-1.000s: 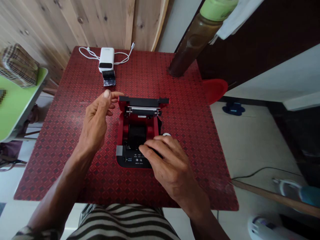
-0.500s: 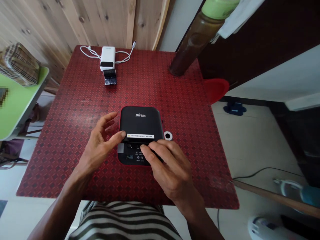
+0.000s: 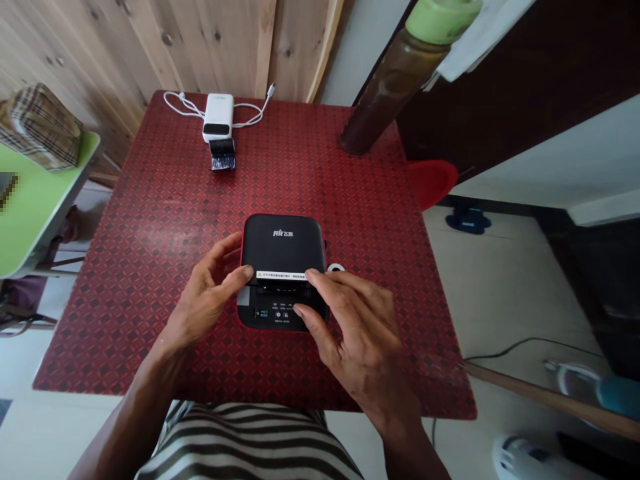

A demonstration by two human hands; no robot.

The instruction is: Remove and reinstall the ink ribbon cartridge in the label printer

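A black receipt printer (image 3: 283, 250) with red edging and a white logo lies on the red table in front of me. Its lid appears slightly raised along the front edge, leaving a dark gap above the button panel. My left hand (image 3: 213, 283) grips the printer's left side, thumb on the lid's front corner and fingers against the side. My right hand (image 3: 357, 323) is open, its index fingertip touching the lid's front edge near the white warning sticker (image 3: 280, 275). Its thumb hovers at or on the panel. Partly behind that hand sits a small white paper roll (image 3: 337, 268).
At the table's back are a white power bank (image 3: 219, 117) with a cable and a crumpled black strip (image 3: 223, 155). A tall bottle with a green lid (image 3: 390, 83) stands at the back right. A red stool (image 3: 433, 183) is beside the table (image 3: 165, 180); a green table (image 3: 50, 207) stands left.
My left fingers have come in against the printer's side. My right hand has shifted right and its index finger has spread from the thumb, moving onto the lid's edge. The roll is more covered.
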